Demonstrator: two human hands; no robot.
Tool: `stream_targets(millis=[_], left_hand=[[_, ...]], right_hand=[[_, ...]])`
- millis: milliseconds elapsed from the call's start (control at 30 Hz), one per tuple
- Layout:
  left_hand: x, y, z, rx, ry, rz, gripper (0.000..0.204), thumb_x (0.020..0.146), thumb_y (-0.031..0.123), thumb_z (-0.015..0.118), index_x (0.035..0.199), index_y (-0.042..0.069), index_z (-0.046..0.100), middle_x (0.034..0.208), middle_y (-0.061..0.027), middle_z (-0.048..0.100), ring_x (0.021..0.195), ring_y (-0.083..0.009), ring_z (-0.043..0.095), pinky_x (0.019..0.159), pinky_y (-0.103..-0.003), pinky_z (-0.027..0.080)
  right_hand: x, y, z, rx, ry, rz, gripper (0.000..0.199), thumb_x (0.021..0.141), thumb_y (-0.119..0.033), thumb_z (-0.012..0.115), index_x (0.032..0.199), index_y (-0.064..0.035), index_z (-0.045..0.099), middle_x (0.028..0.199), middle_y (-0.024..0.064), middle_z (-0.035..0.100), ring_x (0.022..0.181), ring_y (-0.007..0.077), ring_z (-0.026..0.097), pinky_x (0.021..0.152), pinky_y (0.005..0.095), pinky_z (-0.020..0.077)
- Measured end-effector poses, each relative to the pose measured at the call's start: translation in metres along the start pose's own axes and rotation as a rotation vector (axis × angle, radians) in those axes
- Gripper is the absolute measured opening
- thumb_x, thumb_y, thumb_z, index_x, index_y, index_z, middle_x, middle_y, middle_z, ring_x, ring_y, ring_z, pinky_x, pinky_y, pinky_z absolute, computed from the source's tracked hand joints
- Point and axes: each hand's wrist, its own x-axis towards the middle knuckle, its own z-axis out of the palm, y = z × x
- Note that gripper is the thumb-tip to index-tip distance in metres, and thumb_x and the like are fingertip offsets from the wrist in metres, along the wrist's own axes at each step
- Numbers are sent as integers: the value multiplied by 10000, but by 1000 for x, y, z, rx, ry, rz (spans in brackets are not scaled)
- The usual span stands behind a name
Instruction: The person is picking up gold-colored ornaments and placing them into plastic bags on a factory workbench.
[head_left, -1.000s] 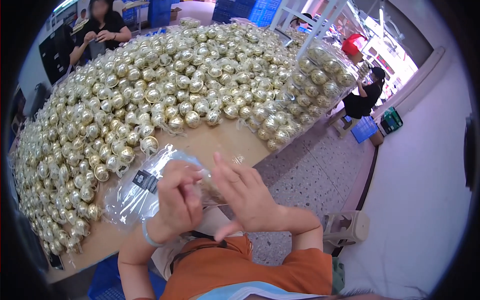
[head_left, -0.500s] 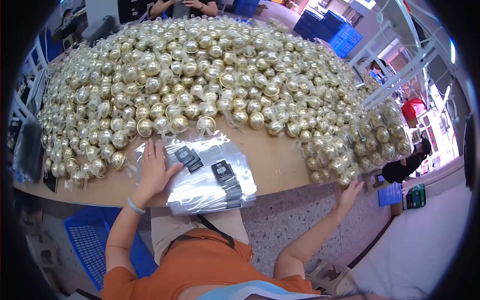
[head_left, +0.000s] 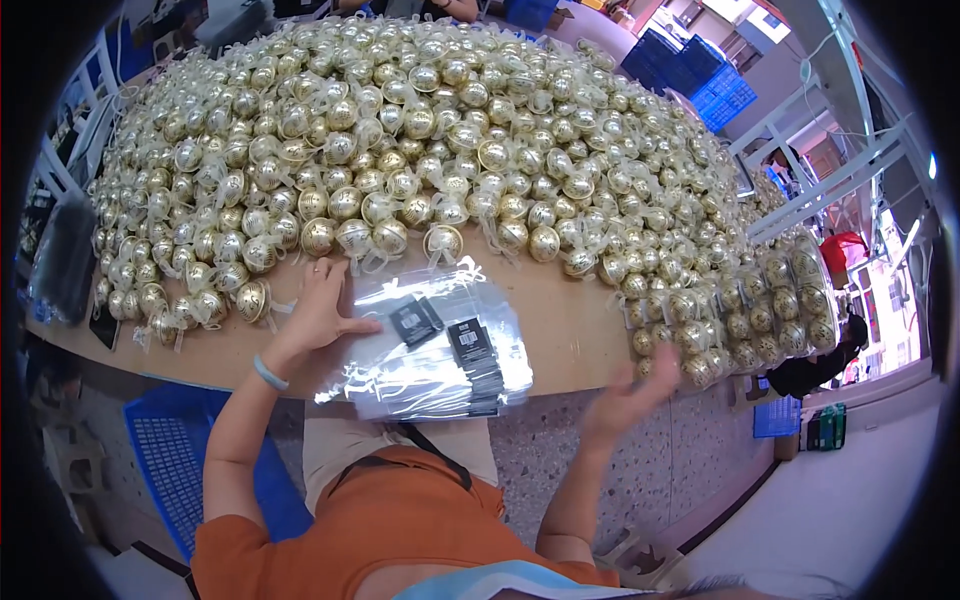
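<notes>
The work in hand is the bagging of small gold-coloured metal bells (head_left: 440,240), which lie heaped in a large pile across the brown wooden table (head_left: 570,320). A stack of clear plastic bags with black labels (head_left: 430,350) lies flat at the near table edge, directly in front of the person. The left hand (head_left: 320,305) rests on the left end of this stack, palm down with fingers spread, the fingertips close to the nearest bells; it holds nothing but pins the bags in place. The right hand (head_left: 630,395) is off the table edge at the right, open and empty, blurred, near a second cluster of bells packed in clear plastic (head_left: 760,320). The step appears to be one between pieces: bags secured, no bell picked. The next move probably calls for one bag to be peeled from the slippery stack and a single bell, with its pale ribbon, to be drawn free of the tangled heap.
</notes>
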Motion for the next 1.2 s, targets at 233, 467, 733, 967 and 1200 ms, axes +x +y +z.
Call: stream_targets(millis=[233,467,733,967,1200], left_hand=[[-4,50,15,-83,-2,207,982,529,427,955,1300,-16,537,1243,-168,466,1196,-362,420,1032,-426,383],[11,85,31,-103,-62,415,1016,606,406,899,1417,-20,459,1379,-216,476,1304,-395,436,1105,-447,382],[12,104,9,-299,-28,368,307,855,227,743,1109,86,643,922,-117,674,797,-291,658,693,-398,511],[1,157,-51,-408,168,417,109,938,161,666,988,64,669,787,-101,695,670,-277,684,582,-365,501],[-11,170,-59,-268,243,357,89,973,114,632,1010,33,636,641,-76,612,543,-192,616,498,-335,448]], right_hand=[[-84,-8,61,100,-413,47,764,992,-447,562,1495,70,310,1507,331,315,1403,463,325,1167,509,239],[-69,-30,51,-53,-330,82,812,966,-425,618,1479,113,291,1474,316,359,1396,469,324,1165,492,256],[-61,-54,66,114,-348,-120,658,787,-178,842,1312,67,531,1266,240,562,1218,397,512,1026,465,422],[-17,-68,36,500,-122,151,277,768,10,846,967,11,653,852,95,672,740,159,627,693,264,530],[3,-60,38,194,109,-455,221,796,34,811,979,-11,696,1001,97,693,849,194,653,681,260,554]])
